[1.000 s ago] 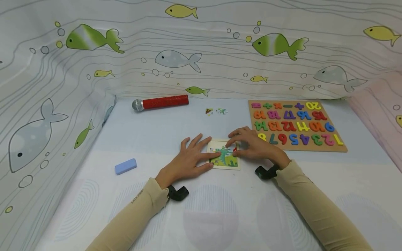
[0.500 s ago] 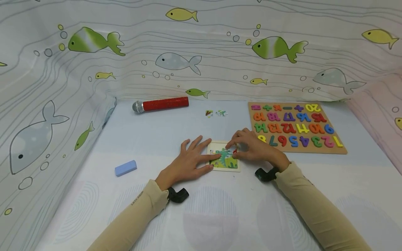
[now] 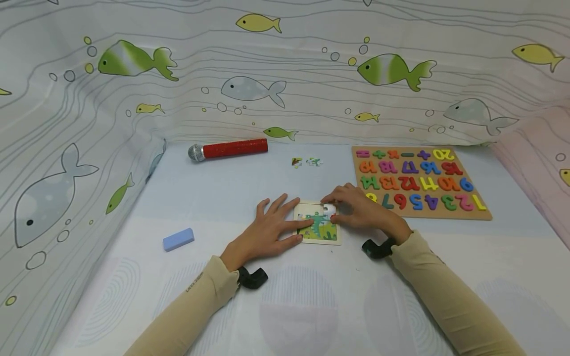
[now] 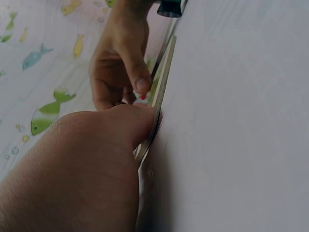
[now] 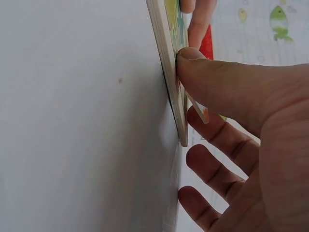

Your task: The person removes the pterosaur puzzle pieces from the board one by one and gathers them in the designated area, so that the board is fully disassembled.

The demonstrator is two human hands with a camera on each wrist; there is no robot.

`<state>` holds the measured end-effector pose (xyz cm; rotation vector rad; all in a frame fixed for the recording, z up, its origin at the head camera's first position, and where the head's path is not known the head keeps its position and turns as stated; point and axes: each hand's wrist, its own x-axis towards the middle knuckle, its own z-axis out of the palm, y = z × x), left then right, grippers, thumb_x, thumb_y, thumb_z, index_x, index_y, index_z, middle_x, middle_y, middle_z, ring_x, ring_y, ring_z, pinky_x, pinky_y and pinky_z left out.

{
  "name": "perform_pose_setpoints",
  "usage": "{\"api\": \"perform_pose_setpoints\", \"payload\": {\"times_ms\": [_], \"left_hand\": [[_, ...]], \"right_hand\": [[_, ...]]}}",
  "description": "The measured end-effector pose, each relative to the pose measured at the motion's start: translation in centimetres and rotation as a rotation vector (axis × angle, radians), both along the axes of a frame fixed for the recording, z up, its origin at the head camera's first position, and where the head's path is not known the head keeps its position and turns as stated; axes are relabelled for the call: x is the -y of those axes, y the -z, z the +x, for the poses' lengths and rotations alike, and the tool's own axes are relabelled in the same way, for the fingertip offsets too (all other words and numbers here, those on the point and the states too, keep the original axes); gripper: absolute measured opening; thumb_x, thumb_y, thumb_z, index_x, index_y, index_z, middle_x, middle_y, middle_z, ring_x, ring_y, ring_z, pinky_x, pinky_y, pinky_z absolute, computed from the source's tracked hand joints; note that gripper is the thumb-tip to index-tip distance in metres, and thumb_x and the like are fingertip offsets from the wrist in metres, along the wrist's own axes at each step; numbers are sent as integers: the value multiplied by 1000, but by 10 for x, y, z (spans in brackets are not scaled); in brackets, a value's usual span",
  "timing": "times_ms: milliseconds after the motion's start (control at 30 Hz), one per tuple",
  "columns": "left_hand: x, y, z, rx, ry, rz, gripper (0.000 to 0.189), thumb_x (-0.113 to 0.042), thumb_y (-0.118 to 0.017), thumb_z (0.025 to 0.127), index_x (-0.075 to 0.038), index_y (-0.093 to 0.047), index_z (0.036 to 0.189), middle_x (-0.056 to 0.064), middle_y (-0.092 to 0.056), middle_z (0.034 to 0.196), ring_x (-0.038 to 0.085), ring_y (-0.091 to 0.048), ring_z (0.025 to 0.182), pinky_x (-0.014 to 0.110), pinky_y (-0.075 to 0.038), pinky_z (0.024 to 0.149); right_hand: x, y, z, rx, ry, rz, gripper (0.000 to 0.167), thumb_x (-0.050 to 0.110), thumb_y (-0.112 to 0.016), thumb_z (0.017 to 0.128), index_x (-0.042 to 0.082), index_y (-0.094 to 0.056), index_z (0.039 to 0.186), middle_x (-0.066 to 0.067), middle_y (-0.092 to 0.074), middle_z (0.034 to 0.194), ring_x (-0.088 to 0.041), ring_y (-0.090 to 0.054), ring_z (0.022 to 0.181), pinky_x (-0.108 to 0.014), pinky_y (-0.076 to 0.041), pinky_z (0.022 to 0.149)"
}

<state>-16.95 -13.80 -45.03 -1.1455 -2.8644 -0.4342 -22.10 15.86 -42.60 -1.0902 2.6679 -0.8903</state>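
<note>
A small wooden jigsaw puzzle (image 3: 307, 203) with a green dinosaur picture lies on the table in the head view. My left hand (image 3: 267, 227) rests across its left side, fingers spread and straight, the index finger reaching onto the picture. At the top right corner, my right hand (image 3: 360, 206) pinches a puzzle piece (image 3: 329, 209) between thumb and index finger. In the right wrist view this puzzle piece (image 5: 205, 116) tilts up from the board; its other end is hidden behind the thumb. Two loose puzzle pieces (image 3: 314, 161) lie beyond the board.
A wooden number board (image 3: 420, 213) with colourful numerals lies to the right, close to my right hand. A red toy microphone (image 3: 233, 148) is at the back left. The blue block (image 3: 178, 239) sits left of my left hand. A fish-printed sheet (image 3: 311, 89) stands behind.
The puzzle piece at the top right corner has tipped up in my right hand's pinch, with a whitish patch now showing there. My left hand stays in place on the puzzle.
</note>
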Motion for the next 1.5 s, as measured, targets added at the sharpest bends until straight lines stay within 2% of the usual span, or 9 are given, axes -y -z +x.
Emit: {"api": "perform_pose_setpoints", "payload": {"times_ms": [533,1067,1300,1500], "left_hand": [[0,-1,1,9,-2,-1,46,-54,-47,102,-47,-49,148,7,-29,168,38,-18,158,69,-14,117],[-1,0,1,27,-10,-6,47,-56,-46,102,-49,-47,149,7,-28,169,38,-16,158,69,-12,117],[1,-1,1,30,-8,-1,47,-57,-45,102,-48,-47,148,5,-26,169,37,-15,159,68,-10,118],[0,0,2,38,-4,6,47,-56,-45,103,-47,-48,148,6,-26,169,37,-15,158,68,-10,118]], "right_hand": [[0,-2,1,-36,-4,-8,37,16,-78,90,12,-72,126,-1,-69,104,-20,-49,96,-35,-35,83],[1,0,1,-27,22,-6,36,16,-79,89,14,-72,124,2,-62,97,-18,-45,95,-35,-37,83],[-2,4,-2,-41,11,-38,36,19,-78,90,12,-71,125,1,-63,98,-17,-47,94,-33,-38,82],[-5,2,-3,-33,26,-99,40,18,-79,90,11,-69,128,-4,-64,103,-19,-50,94,-35,-41,82]]}}
